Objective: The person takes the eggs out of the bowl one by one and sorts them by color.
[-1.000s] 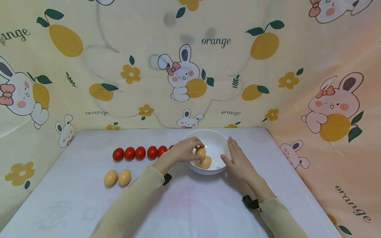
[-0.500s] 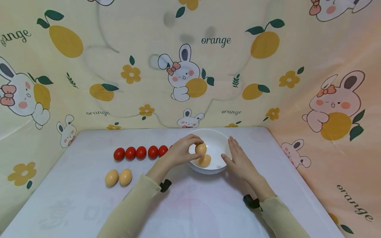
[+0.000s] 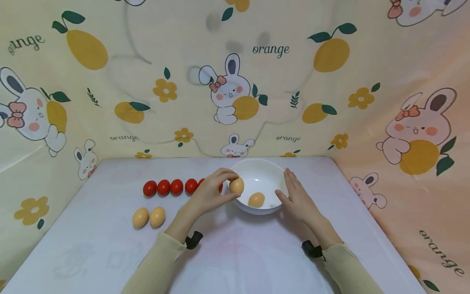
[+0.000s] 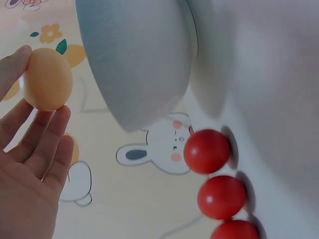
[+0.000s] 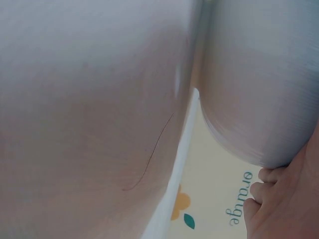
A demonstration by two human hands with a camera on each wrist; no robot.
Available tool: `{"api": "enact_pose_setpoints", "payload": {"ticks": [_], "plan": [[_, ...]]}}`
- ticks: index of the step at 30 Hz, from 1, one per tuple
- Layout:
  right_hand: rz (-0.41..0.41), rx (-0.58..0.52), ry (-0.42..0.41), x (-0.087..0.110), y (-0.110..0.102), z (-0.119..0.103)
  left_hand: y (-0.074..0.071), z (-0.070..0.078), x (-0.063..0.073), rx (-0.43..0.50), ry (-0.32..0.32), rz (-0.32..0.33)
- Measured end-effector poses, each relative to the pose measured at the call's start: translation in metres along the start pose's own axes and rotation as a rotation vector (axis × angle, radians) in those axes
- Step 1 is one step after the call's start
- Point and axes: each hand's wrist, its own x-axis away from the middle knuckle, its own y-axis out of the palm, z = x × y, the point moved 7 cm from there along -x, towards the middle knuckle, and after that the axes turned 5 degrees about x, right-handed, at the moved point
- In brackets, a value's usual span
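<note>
My left hand (image 3: 211, 192) pinches a light brown egg (image 3: 237, 186) between thumb and fingertips, over the left rim of a white bowl (image 3: 271, 173). The left wrist view shows that egg (image 4: 48, 79) raised beside the bowl's outer wall (image 4: 139, 59). Inside the bowl, near its front, lies a second egg (image 3: 256, 199). My right hand (image 3: 300, 202) rests against the bowl's right side with its fingers straight. In the right wrist view its fingers touch the bowl's wall (image 5: 264, 84).
Two more eggs, a left one (image 3: 140, 217) and a right one (image 3: 157, 217), lie at the left of the white table (image 3: 235, 253). Behind them runs a row of several red tomatoes (image 3: 163, 187), partly hidden by my left hand. A patterned cloth (image 3: 176, 53) hangs behind the table.
My left hand has moved left with the egg, from inside the bowl to its left rim. The other egg stays in the bowl. My right hand keeps its place on the bowl.
</note>
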Motion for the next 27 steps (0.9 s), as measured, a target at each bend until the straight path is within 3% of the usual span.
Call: {"api": "enact_pose_setpoints", "payload": {"ticks": [12,21,27], "plan": [[-0.008,0.004,0.013,0.001,0.001,0.002,-0.034,-0.006,0.040,-0.108,-0.061,0.024],[-0.003,0.010,-0.001,-0.002,0.000,0.002,-0.059,-0.014,0.068,-0.217,-0.088,-0.023],[-0.010,0.006,0.001,-0.002,0.002,0.002,-0.070,-0.022,0.083,-0.293,-0.067,-0.048]]}}
